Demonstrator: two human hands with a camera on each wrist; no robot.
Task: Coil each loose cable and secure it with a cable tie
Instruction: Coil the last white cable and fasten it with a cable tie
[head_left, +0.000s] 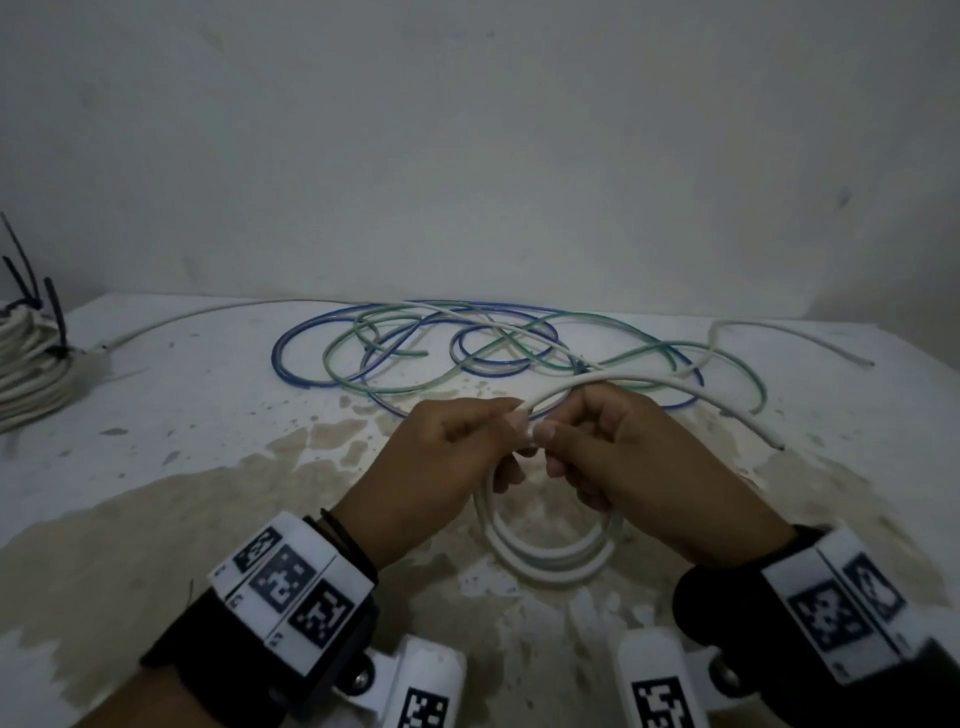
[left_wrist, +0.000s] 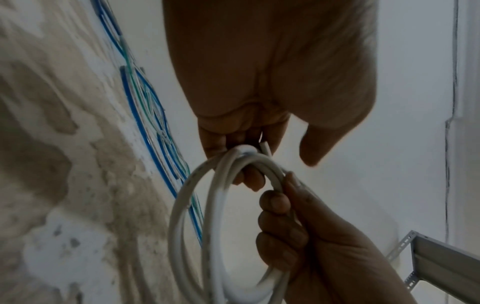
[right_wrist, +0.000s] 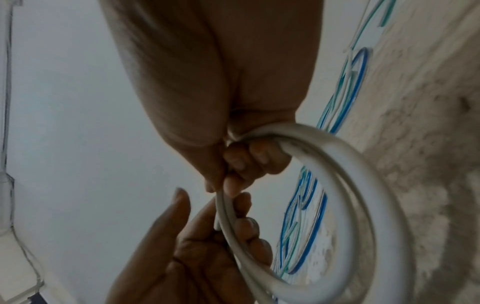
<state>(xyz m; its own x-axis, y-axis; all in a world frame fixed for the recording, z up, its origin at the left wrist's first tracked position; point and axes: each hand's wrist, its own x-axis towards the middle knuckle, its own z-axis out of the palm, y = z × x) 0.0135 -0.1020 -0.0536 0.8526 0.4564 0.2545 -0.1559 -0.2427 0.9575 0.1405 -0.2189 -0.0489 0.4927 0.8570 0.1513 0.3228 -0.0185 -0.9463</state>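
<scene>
Over the middle of the table, both hands hold a white cable (head_left: 550, 551) wound into a few loops. My left hand (head_left: 511, 431) pinches the top of the coil, and my right hand (head_left: 550, 441) grips it right beside, thumbs nearly touching. The loops hang below the hands. One free end (head_left: 727, 410) of the white cable runs off to the right. In the left wrist view the left hand's fingers (left_wrist: 249, 176) curl round the coil (left_wrist: 194, 226). The right wrist view shows the right hand's fingers (right_wrist: 249, 160) hooked over the coil (right_wrist: 363, 185).
Loose blue and green cables (head_left: 467, 343) lie tangled behind the hands, with another white cable (head_left: 779, 338) at the back right. A coiled white bundle with black cable ties (head_left: 31, 358) sits at the left edge. The table (head_left: 208, 441) is white with brown stains.
</scene>
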